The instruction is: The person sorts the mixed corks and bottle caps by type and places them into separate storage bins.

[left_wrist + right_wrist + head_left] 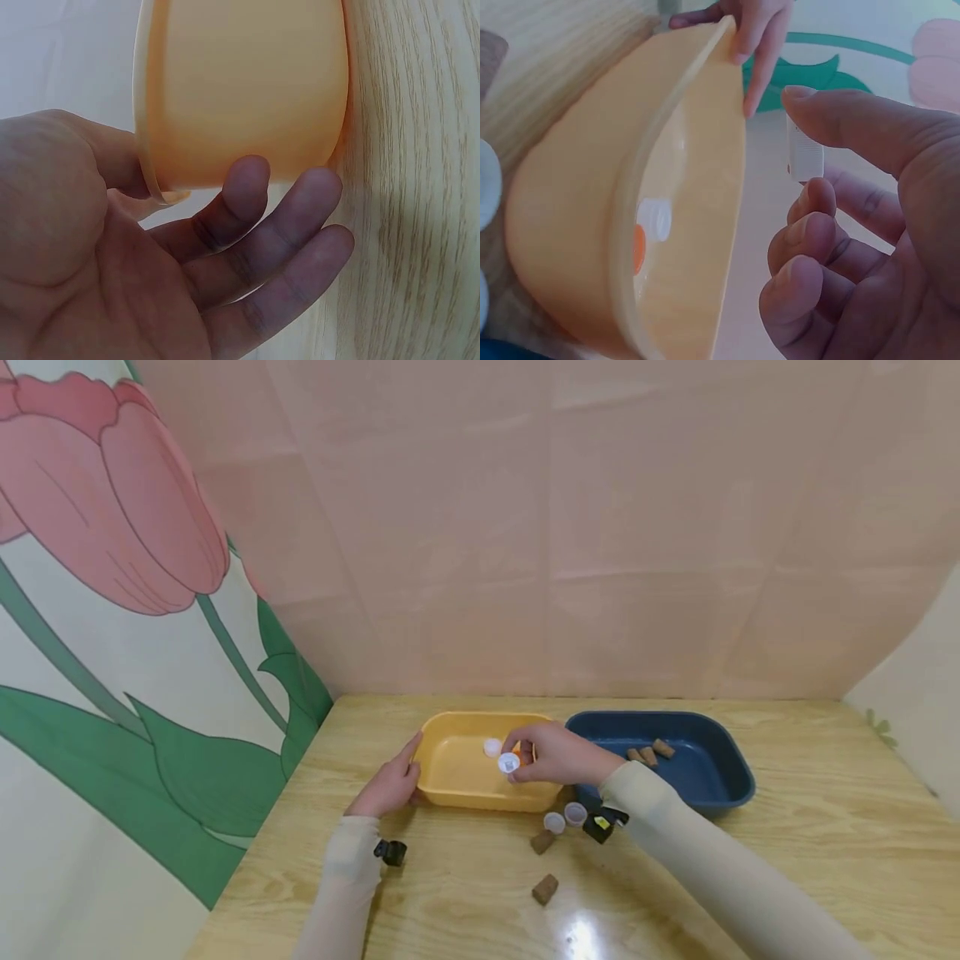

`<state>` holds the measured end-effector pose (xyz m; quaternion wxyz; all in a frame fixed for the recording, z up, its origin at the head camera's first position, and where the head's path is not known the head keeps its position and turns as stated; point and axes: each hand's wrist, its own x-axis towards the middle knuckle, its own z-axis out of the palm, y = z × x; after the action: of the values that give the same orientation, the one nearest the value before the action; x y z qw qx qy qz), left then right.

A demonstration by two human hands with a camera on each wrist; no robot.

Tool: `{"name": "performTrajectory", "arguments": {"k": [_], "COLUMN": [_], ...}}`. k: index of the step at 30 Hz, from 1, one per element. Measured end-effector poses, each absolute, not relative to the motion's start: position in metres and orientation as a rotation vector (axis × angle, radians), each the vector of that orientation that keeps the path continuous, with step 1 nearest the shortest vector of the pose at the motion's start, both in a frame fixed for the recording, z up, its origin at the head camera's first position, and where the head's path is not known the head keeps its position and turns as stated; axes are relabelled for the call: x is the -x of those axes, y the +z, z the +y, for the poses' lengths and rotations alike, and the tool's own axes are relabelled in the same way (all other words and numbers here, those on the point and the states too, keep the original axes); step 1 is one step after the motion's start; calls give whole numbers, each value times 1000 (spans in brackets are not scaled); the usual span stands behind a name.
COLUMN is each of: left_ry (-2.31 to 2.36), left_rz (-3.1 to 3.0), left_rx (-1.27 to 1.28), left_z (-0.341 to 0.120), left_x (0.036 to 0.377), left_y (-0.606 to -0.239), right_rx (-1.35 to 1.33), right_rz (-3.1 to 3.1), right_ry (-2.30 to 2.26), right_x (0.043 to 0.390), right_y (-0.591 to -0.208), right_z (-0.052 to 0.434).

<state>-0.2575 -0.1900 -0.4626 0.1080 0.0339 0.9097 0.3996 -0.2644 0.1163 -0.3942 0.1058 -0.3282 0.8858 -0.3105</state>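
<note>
Two trays sit side by side on the wooden table [787,860], and the yellow tray [457,768] serves as the landmark. Over its near right part the right hand [558,753] pinches a small white cap [508,763] between thumb and fingertips; in the right wrist view only the cap's ribbed edge [804,154] shows, the rest hidden behind the thumb, with the other fingers loosely curled below it. Inside the yellow tray lies another white cap [492,747], and that wrist view also shows an orange spot beside it that is too blurred to identify. The left hand [390,785] rests against the yellow tray's left end, fingers straight and slightly spread along the wall, thumb at the rim; the left wrist view shows the fingers [247,187] touching the tray's outer side, the palm cut off by the frame.

Right of the yellow tray, just beside it, stands a blue tray [727,785] holding brown corks [649,752]; how many cannot be told. In front of the yellow tray lie two more white caps [565,818] and two corks [543,864], the nearer partly shadowed.
</note>
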Motion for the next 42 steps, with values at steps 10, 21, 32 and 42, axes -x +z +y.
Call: {"name": "performTrajectory", "arguments": {"k": [10,21,32,42], "left_ry": [1206,1214,1148,1156], "left_rz": [2668,2656,2687,2677], "left_rx": [-107,-99,-134,-136], "left_z": [-190,-188,-190,-190], "left_x": [255,252,254,254], "left_y": [-464,-461,-460,-460], "right_rx": [962,830,763,709], "right_rz": [2641,2677,2632,2641], "right_ry": [-751,-536,-480,-462], "right_x": [292,309,313,319], "right_y": [-404,-410,-413,-414], "right_z": [94,78,62,61]}}
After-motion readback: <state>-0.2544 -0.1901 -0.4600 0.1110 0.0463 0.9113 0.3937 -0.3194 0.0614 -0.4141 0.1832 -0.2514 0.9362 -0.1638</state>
